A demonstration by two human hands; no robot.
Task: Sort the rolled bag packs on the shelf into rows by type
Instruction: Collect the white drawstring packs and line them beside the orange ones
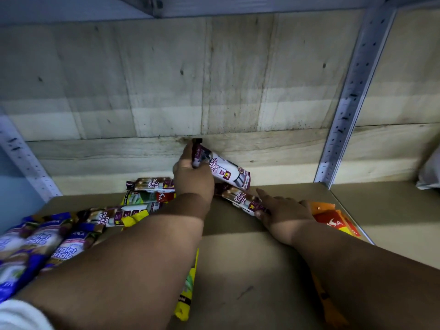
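My left hand [192, 179] grips a maroon draw string bag pack [223, 169], tilted and lifted against the wooden back wall. Just below it my right hand [283, 214] holds the near end of a second maroon draw string pack [240, 198] lying on the shelf [238, 258], index finger stretched along it. Two more maroon draw string packs [152, 184] [112, 216] lie to the left. Between them sits a green and red pack [145, 198]. Blue singlet handle packs [45, 244] are bunched at the near left.
A yellow pack [187, 298] pokes out under my left forearm. Orange and red packs [333, 220] lie under my right wrist. Perforated metal uprights [352, 96] stand at the right and left of the shelf bay. A white item [429, 172] sits at the far right.
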